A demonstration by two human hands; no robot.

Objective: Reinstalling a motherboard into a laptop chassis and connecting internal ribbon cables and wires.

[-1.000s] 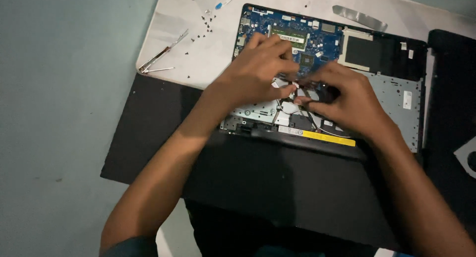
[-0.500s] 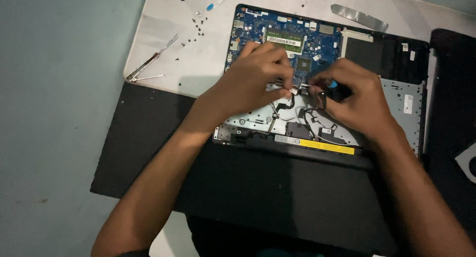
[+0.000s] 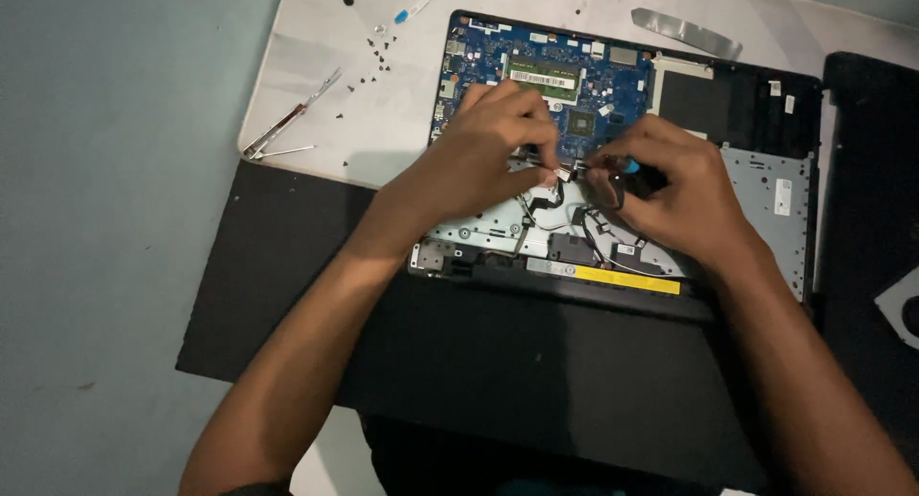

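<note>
An opened laptop [image 3: 766, 185] lies on a white board, its blue circuit board [image 3: 598, 79] exposed. My left hand [image 3: 483, 151] rests over the circuit board's lower edge, its fingertips pinching a small metal connector [image 3: 563, 172] on thin black cables [image 3: 546, 209]. My right hand [image 3: 675, 190] is closed around a dark screwdriver with a blue tip collar [image 3: 630, 168], the tip meeting the connector. Both hands touch at the middle of the laptop. The laptop's black lid [image 3: 536, 362] lies flat toward me.
Metal tweezers [image 3: 287, 124] and several tiny black screws [image 3: 378, 51] lie on the white board [image 3: 354, 103] at the left. A silver metal strip [image 3: 684, 29] lies at the top. A black panel [image 3: 866, 190] sits at the right, a black mat [image 3: 273, 266] at the left.
The view has shifted, so everything sits lower and further right in frame. My hands stay at the same spot on the laptop; the right hand's fingers have closed in slightly.
</note>
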